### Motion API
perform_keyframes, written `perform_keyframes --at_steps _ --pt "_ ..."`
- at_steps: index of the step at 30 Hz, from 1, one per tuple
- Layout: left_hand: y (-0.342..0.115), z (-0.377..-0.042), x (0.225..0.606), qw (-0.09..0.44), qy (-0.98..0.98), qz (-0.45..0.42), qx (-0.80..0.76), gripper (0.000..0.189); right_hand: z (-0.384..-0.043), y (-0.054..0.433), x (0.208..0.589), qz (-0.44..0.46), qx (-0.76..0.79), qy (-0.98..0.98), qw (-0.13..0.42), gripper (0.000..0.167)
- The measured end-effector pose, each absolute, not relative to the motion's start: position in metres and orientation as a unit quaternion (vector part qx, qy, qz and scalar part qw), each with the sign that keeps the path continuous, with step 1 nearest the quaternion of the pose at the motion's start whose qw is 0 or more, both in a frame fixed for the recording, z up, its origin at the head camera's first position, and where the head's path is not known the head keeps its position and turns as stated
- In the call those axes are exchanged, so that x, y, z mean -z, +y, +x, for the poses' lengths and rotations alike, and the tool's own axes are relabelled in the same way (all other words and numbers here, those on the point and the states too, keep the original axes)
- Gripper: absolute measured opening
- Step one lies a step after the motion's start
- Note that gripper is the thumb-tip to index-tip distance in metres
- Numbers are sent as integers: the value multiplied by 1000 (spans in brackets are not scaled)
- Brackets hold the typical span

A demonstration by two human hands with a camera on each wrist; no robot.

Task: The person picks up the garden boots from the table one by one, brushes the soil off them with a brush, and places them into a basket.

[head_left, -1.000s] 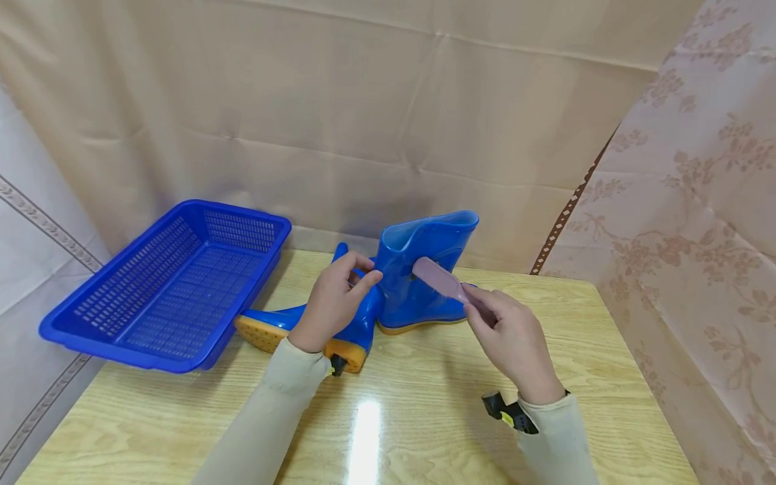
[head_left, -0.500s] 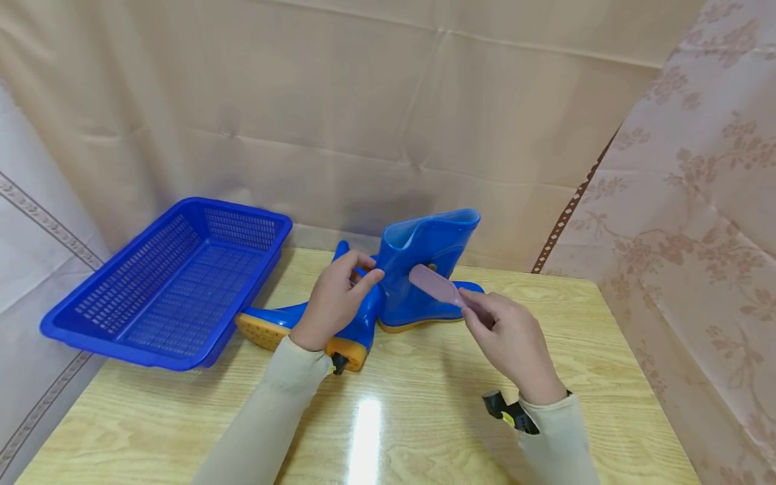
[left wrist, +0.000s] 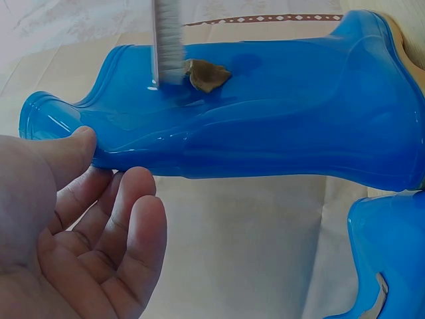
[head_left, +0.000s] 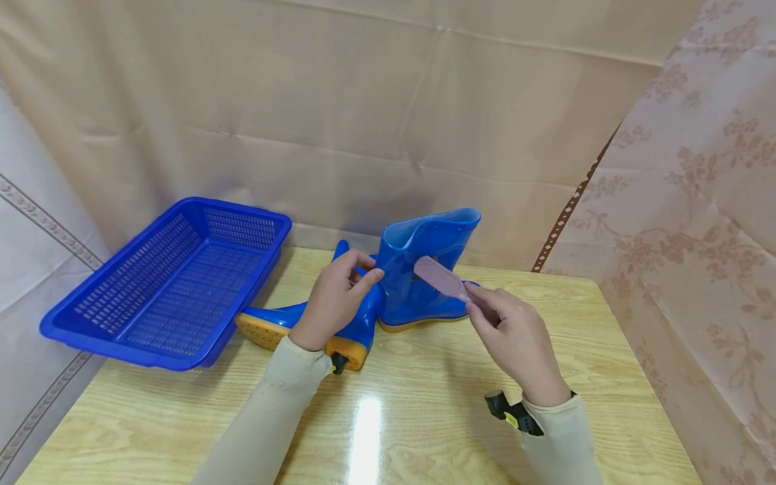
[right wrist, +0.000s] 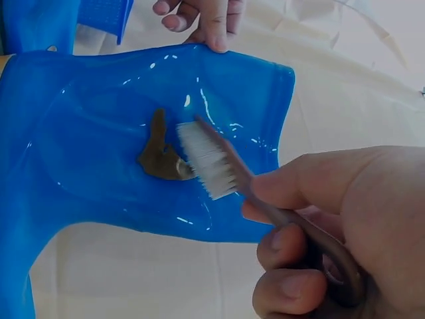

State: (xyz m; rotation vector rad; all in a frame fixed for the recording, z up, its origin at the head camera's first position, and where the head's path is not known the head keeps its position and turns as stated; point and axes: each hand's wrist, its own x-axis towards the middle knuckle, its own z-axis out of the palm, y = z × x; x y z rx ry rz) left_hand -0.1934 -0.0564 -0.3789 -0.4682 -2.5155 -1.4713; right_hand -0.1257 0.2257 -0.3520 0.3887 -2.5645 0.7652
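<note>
A blue rain boot (head_left: 403, 289) with a yellow sole stands upright on the table, its front indented near the top. My left hand (head_left: 336, 293) holds the left edge of its shaft, thumb (left wrist: 80, 149) on the near face. My right hand (head_left: 512, 333) grips the handle of a mauve scrub brush (head_left: 441, 277). In the right wrist view, its white bristles (right wrist: 206, 159) touch the boot's shaft at the edge of a brown, mud-like patch (right wrist: 159, 156). The same brown patch (left wrist: 207, 75) shows beside the bristles in the left wrist view.
A second blue boot (head_left: 362, 327) lies on its side, partly behind my left hand, its yellow sole facing me. To the left is a blue plastic basket (head_left: 157, 360). Beige cloth (head_left: 339, 135) hangs behind the wood-grain table (head_left: 424, 404).
The brush has shifted slightly down-left along the boot's shaft, then back up-right with my right hand. My left hand keeps its place on the boot.
</note>
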Motion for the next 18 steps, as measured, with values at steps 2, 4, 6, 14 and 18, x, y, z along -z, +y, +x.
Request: perform_keyframes --at_steps 2,4,6,14,18 --pt "-56 -193 379 93 -848 -157 497 20 -125 226 351 140 -274 -925 225 31" --pt "-56 -193 379 91 -848 -156 498 20 -125 226 351 140 -276 -921 237 32" --pt "-56 -193 379 89 -849 -155 498 21 -124 227 351 139 -279 -917 248 33" --pt "-57 -193 378 83 -848 -158 499 21 -123 228 350 133 -264 -932 208 30" --pt "-57 -193 378 82 -850 -154 497 21 -123 228 350 132 -251 -946 161 30"
